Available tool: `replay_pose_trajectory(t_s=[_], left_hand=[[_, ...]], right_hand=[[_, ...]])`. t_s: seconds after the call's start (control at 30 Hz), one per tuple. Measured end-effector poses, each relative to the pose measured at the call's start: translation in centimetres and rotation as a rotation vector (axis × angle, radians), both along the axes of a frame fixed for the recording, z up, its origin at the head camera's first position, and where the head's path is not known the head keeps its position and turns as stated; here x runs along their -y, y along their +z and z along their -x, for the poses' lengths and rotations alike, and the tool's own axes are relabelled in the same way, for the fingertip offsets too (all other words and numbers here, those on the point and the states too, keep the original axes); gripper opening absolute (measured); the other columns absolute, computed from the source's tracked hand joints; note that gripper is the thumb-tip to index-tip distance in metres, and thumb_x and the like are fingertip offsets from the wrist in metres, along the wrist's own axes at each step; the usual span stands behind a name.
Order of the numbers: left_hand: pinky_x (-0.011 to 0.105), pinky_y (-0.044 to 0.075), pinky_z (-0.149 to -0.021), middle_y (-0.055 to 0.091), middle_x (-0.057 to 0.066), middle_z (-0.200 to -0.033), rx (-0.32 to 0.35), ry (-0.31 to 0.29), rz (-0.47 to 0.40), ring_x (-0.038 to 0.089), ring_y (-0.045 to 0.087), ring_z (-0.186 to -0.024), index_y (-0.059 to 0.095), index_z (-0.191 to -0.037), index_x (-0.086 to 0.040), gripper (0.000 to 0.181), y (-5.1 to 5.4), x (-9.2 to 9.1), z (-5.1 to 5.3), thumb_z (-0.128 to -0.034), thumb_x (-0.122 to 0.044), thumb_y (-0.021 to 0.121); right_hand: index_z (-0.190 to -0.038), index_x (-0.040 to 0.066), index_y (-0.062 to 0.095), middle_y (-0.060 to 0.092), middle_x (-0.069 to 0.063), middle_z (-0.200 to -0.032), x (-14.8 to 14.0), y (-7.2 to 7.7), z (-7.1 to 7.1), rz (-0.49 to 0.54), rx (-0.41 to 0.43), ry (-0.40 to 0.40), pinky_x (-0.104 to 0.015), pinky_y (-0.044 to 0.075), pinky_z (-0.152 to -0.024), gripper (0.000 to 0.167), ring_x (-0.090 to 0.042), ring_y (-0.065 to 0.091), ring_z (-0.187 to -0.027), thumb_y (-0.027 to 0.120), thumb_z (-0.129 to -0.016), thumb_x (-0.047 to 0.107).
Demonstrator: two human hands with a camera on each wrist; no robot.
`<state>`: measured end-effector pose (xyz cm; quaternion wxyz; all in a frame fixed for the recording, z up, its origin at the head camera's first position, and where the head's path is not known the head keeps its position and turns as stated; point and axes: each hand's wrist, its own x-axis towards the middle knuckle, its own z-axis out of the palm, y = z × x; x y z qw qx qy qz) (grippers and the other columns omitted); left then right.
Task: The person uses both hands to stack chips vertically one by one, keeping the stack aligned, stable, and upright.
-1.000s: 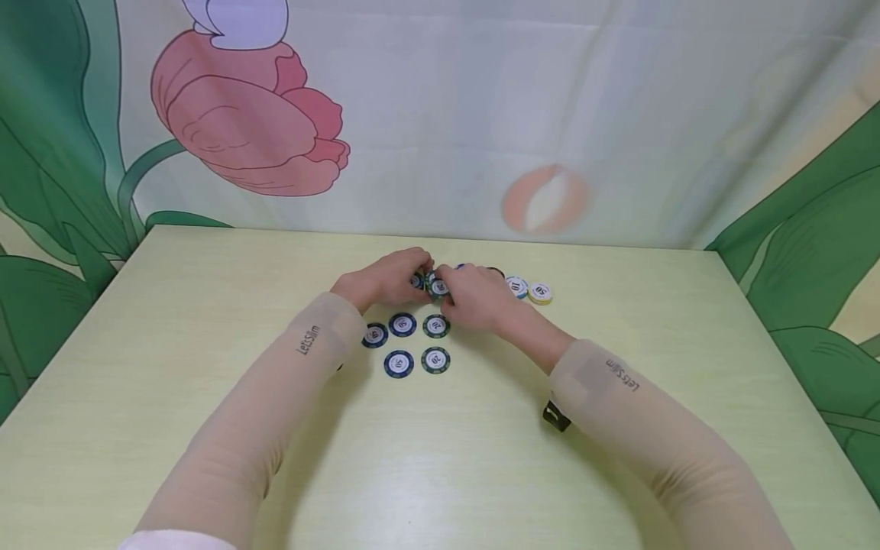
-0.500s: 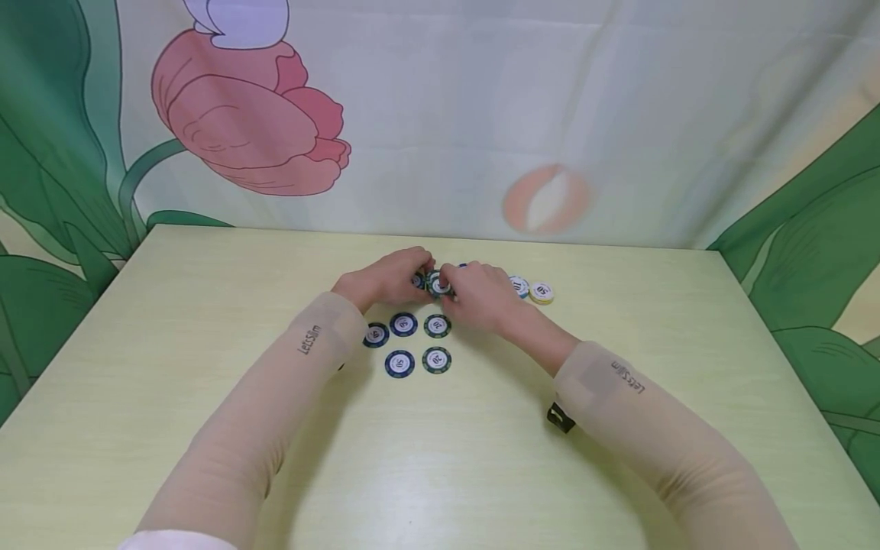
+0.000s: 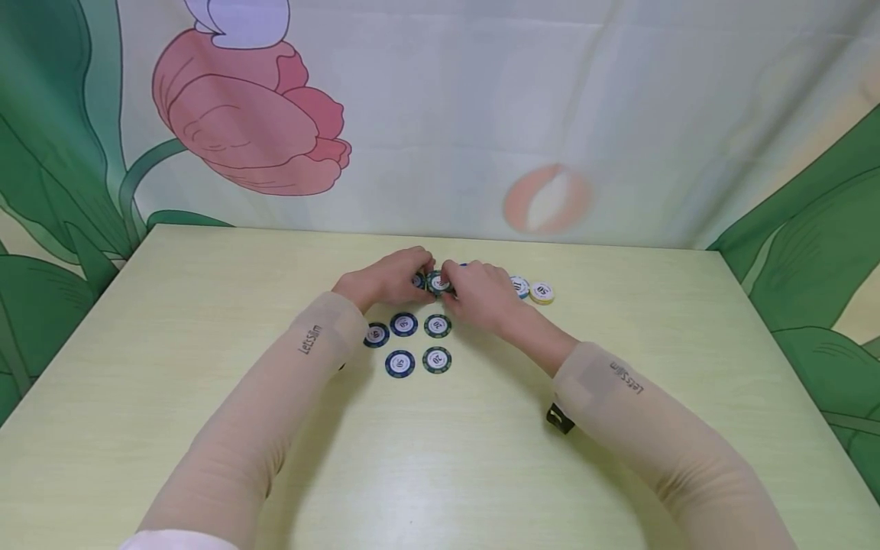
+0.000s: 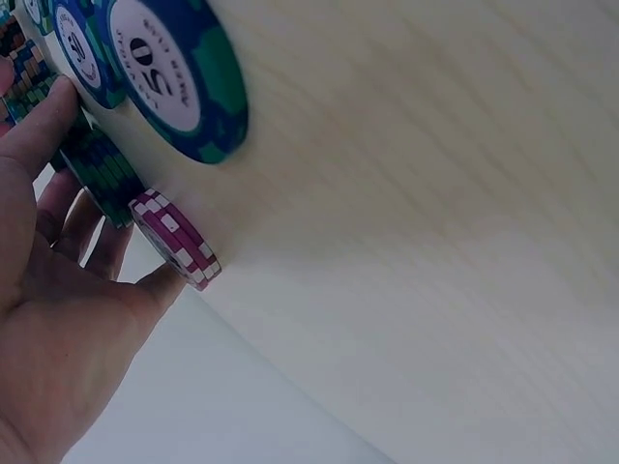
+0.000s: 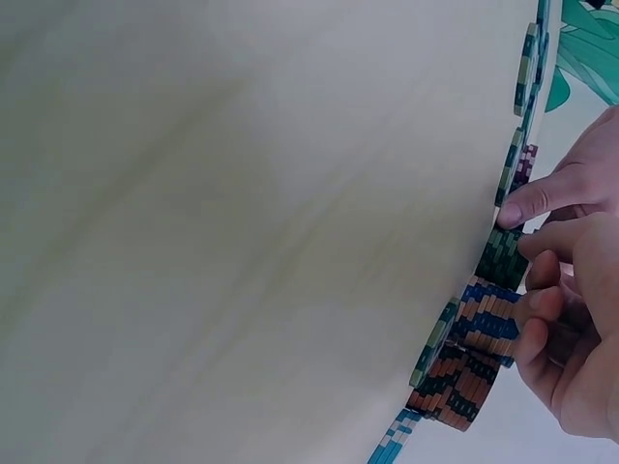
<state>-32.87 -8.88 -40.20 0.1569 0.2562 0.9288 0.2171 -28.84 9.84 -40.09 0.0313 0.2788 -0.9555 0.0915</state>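
Observation:
A short stack of green poker chips (image 3: 438, 283) stands between my two hands near the back of the table. My left hand (image 3: 392, 276) grips its left side, thumb in front and fingers behind. Its dark green edge (image 4: 102, 174) shows in the left wrist view. My right hand (image 3: 481, 296) pinches the same stack from the right, with a fingertip over the top. A purple-and-white chip stack (image 4: 176, 239) sits by my left little finger. Beside my right fingers in the right wrist view are a blue-and-orange stack (image 5: 486, 317) and a black-and-orange stack (image 5: 455, 387).
In front of the hands lie loose blue 50 chips (image 3: 400, 363) and green 20 chips (image 3: 437, 360). To the right stand a light blue 10 stack (image 3: 520, 287) and a yellow-edged 50 stack (image 3: 541, 292). A printed curtain (image 3: 440, 122) hangs behind the table (image 3: 412, 473).
My right hand has shifted slightly to the right, and its fingertip now covers part of the green stack's top. A dark chip edge behind that hand is now hidden. My left hand stays put.

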Motion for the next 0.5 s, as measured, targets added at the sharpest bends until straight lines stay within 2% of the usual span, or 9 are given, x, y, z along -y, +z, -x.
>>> replay_pose_trajectory(t_s=[0.5], left_hand=[[0.037,0.044,-0.101,0.056,0.008,-0.116,0.003,0.001,0.006,0.024,0.051,-0.108,0.057,-0.118,-0.006,0.034,-0.11,0.1,0.12,-0.0954,-0.021,0.076]], right_hand=[[-0.109,0.009,0.072,0.074,-0.006,-0.093,0.32,-0.34,0.22,0.03,-0.032,-0.023,-0.038,0.054,-0.059,0.018,-0.021,0.065,-0.073,0.071,-0.099,0.023]])
